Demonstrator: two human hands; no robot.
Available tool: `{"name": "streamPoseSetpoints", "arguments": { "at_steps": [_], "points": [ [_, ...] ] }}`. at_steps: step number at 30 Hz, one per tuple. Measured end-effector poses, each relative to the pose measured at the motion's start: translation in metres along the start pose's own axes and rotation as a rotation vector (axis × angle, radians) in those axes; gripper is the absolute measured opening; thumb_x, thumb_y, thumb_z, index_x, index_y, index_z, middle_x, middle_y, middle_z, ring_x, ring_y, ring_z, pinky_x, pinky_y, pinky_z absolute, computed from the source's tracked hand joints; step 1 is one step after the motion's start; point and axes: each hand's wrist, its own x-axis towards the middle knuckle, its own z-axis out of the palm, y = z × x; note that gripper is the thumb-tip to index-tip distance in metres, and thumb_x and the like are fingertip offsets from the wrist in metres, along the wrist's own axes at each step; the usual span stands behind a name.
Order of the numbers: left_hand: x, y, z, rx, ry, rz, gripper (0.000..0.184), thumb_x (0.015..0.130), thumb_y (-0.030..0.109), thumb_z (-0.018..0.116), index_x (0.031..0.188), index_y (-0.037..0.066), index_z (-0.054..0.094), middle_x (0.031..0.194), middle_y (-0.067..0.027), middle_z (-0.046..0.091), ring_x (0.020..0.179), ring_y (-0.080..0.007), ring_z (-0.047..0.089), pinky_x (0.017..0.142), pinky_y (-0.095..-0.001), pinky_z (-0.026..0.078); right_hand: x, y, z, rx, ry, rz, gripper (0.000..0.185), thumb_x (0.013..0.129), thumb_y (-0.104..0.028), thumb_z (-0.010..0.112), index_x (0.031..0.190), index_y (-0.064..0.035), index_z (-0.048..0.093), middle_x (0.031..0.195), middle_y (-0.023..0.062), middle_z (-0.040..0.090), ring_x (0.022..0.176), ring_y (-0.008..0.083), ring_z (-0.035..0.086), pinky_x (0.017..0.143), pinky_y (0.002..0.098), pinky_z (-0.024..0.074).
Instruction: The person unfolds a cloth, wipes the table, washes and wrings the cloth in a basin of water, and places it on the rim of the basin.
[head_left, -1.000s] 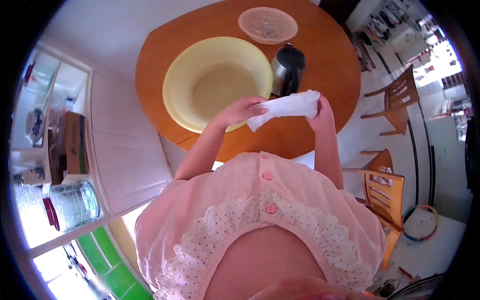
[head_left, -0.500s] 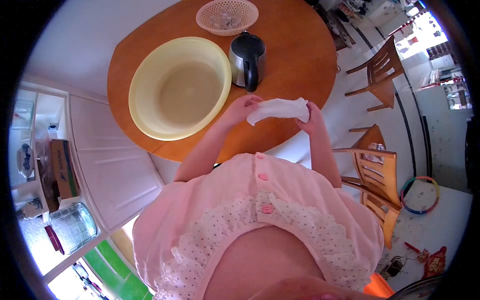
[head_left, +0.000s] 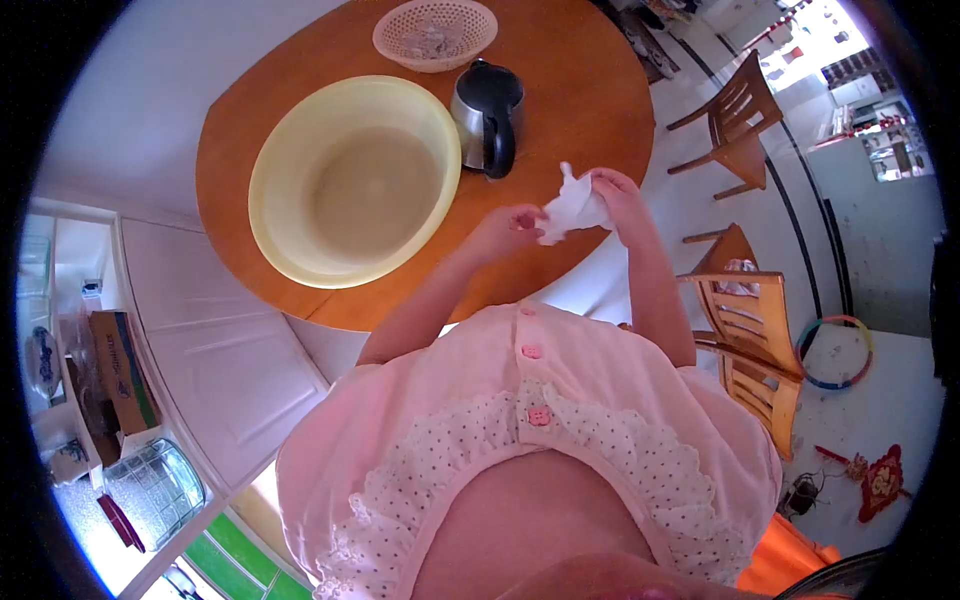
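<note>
A soft white sheet, a tissue or thin cloth [head_left: 578, 208], is crumpled between my hands above the table's near edge. My right hand [head_left: 620, 198] grips its right side. My left hand [head_left: 508, 231] pinches its lower left edge, fingers bent inward. Left of my hands stands a large pale yellow basin [head_left: 262, 200] with cloudy liquid in it. An electric kettle [head_left: 487, 115], steel with a black lid and handle, is just beyond my hands, beside the basin.
On the round wooden table [head_left: 570, 80], a cream perforated basket [head_left: 385, 45] with small, unclear items sits at the far side. Wooden chairs [head_left: 745, 320] are at the right, and a hoop [head_left: 868, 360] lies on the floor. White cabinets [head_left: 215, 310] are at the left.
The white sheet was stretched flat between my hands and is now bunched up and tilted. My right hand has risen slightly; my left hand has dropped lower. The view has shifted a little.
</note>
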Motion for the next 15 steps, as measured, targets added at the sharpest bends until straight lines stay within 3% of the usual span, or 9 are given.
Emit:
{"name": "streamPoseSetpoints", "arguments": {
  "at_steps": [3,6,9,13,15],
  "points": [
    [-0.011,0.012,0.002,0.12,0.369,0.201,0.047,0.066,0.009,0.065,0.109,0.005,0.046,0.103,-0.0065,0.052,0.095,-0.0166,0.048,0.085,-0.028,0.036,-0.011,-0.013,-0.003,-0.076,-0.114,0.13,0.017,0.08,-0.012,0.046,0.091,-0.0033,0.056,0.082,0.0028,0.056,0.071,0.0109,0.052,0.065,0.023,0.0426],
    [-0.004,0.013,0.007,0.347,0.605,0.69,0.039,0.069,0.013,0.063,0.104,0.005,0.049,0.094,-0.0069,0.053,0.086,-0.0157,0.05,0.074,-0.0289,0.041,-0.018,-0.011,0.005,-0.145,-0.181,0.117,0.017,0.08,-0.016,0.048,0.087,-0.0036,0.057,0.073,0.001,0.055,0.064,0.0105,0.051,0.058,0.0234,0.0413],
    [-0.014,0.023,0.009,-0.043,0.093,0.373,0.042,0.071,0.012,0.062,0.109,0.004,0.046,0.105,-0.0084,0.051,0.097,-0.0166,0.047,0.086,-0.0281,0.035,-0.009,0.003,0.002,-0.083,-0.279,0.117,0.018,0.079,-0.016,0.048,0.089,-0.0027,0.056,0.076,0.0024,0.056,0.066,0.0113,0.051,0.06,0.0238,0.0417],
    [-0.002,0.012,0.013,-0.296,-0.046,0.169,0.035,0.073,0.014,0.061,0.105,0.004,0.05,0.099,-0.0078,0.054,0.095,-0.0145,0.048,0.085,-0.0281,0.036,0.001,0.0,-0.012,0.034,-0.212,0.124,0.017,0.079,-0.014,0.049,0.09,-0.0023,0.056,0.082,0.004,0.057,0.073,0.0121,0.053,0.064,0.0244,0.0425],
    [0.01,0.008,0.016,-0.227,-0.066,0.136,0.034,0.073,0.016,0.061,0.103,0.004,0.052,0.102,-0.0086,0.051,0.095,-0.0162,0.047,0.081,-0.0276,0.038,0.008,-0.002,-0.032,0.135,-0.208,0.176,0.017,0.079,-0.012,0.048,0.091,-0.0024,0.056,0.087,0.0048,0.057,0.079,0.0123,0.053,0.071,0.0238,0.0424]
  ]
}}
